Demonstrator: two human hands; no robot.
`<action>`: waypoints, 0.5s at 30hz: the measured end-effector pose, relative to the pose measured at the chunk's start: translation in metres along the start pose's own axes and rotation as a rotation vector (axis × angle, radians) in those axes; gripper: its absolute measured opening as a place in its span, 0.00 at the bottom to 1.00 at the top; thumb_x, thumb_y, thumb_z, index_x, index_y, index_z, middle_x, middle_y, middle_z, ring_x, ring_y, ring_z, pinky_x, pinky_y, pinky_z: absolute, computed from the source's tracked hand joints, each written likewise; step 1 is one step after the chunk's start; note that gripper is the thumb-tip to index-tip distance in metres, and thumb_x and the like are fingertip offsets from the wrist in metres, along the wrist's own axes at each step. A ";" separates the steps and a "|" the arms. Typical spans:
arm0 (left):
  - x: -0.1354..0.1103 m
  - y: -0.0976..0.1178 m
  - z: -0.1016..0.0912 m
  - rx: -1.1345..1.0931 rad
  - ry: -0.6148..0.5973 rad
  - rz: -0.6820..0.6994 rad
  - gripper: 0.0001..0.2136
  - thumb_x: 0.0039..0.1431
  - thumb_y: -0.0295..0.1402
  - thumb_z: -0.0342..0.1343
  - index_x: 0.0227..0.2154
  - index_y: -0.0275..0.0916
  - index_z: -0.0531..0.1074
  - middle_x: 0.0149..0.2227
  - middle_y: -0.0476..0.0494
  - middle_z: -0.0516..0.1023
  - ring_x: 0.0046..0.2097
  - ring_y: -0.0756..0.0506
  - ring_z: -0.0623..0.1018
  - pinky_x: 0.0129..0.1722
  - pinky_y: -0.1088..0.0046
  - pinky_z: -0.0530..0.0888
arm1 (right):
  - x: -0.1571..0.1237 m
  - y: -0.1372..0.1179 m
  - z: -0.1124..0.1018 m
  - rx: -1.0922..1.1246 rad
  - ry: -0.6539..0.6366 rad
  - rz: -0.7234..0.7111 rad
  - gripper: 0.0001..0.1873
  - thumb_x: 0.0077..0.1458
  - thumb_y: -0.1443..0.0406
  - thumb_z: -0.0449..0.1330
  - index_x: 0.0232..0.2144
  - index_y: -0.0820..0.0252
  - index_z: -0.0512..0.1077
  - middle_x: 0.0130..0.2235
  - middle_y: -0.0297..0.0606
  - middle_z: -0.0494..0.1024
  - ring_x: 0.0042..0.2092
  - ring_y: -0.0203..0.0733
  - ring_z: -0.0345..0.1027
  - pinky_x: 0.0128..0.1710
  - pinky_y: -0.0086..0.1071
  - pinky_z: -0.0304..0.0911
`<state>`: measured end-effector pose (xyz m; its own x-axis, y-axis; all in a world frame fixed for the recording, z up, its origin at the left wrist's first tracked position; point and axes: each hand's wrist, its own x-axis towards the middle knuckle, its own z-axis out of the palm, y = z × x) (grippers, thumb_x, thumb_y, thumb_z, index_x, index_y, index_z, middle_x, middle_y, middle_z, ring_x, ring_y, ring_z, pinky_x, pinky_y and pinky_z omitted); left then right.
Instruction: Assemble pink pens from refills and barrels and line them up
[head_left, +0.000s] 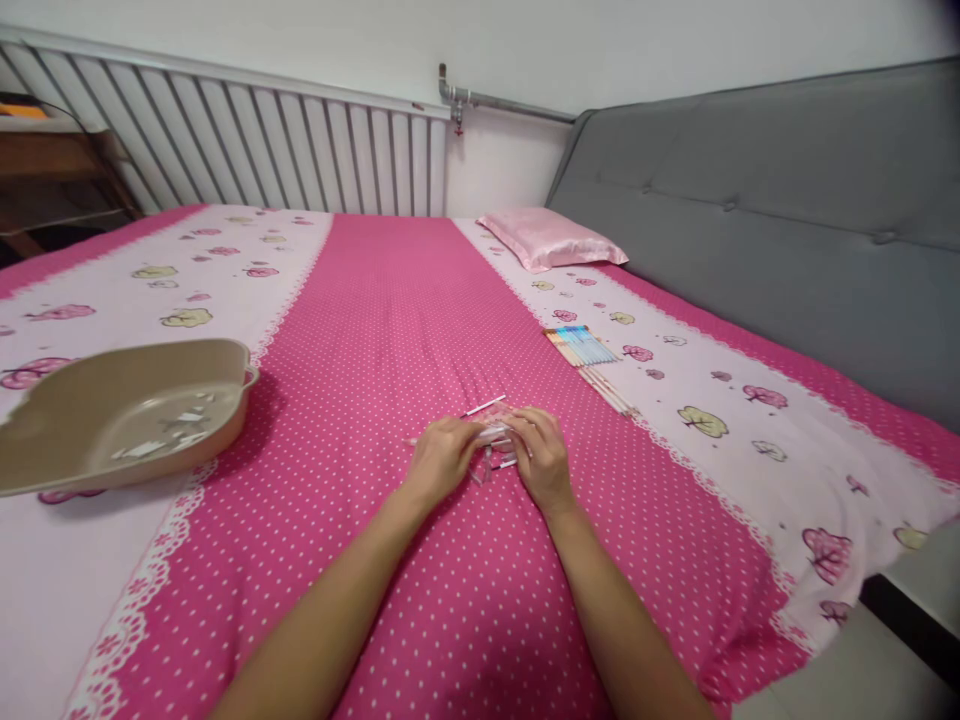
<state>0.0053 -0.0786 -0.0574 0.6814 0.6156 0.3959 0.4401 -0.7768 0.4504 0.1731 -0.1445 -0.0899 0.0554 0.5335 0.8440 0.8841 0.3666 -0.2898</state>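
My left hand [442, 457] and my right hand [545, 458] meet over the middle of the bed, fingers closed in a pinch. Between them is a small white stick-like piece [493, 434], gripped from both sides; its exact kind is too small to make out. Just beyond the fingers lies a thin white stick [486, 405] with a dark end. Under the hands are clear plastic bits [486, 467] and other thin pieces, partly covered by my fingers. To the right, a row of slim pens [581, 346], blue and tan, lies side by side, with several pale ones [607, 390] nearer me.
A beige plastic basin [247, 385] stands at the left, holding white and grey scraps. The bed has a pink dotted sheet [390, 290]. A pink pillow [551, 238] rests against the grey headboard [750, 170]. Behind the bed are a white radiator [300, 140] and a pipe.
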 end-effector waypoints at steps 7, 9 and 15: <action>0.000 0.004 -0.001 -0.016 0.002 -0.021 0.10 0.61 0.30 0.49 0.40 0.37 0.74 0.35 0.39 0.78 0.37 0.43 0.74 0.39 0.67 0.69 | -0.002 -0.005 0.003 0.031 -0.008 0.001 0.25 0.60 0.76 0.44 0.58 0.56 0.60 0.55 0.48 0.66 0.60 0.45 0.57 0.56 0.46 0.61; 0.000 0.004 -0.001 -0.030 0.002 -0.029 0.10 0.61 0.29 0.48 0.39 0.37 0.74 0.35 0.39 0.77 0.37 0.42 0.74 0.39 0.67 0.68 | -0.003 -0.006 0.003 0.032 -0.002 -0.006 0.28 0.59 0.77 0.42 0.59 0.56 0.57 0.55 0.48 0.65 0.61 0.45 0.56 0.57 0.47 0.60; 0.000 0.005 0.000 -0.148 0.019 -0.072 0.10 0.61 0.32 0.47 0.38 0.39 0.73 0.35 0.41 0.77 0.36 0.43 0.74 0.38 0.67 0.68 | -0.002 -0.007 0.004 -0.073 0.091 0.016 0.28 0.59 0.75 0.43 0.61 0.56 0.51 0.57 0.49 0.62 0.62 0.47 0.53 0.56 0.50 0.60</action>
<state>0.0070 -0.0827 -0.0554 0.6395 0.6723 0.3728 0.3953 -0.7035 0.5907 0.1652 -0.1454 -0.0914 0.1086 0.4665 0.8778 0.9140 0.3004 -0.2727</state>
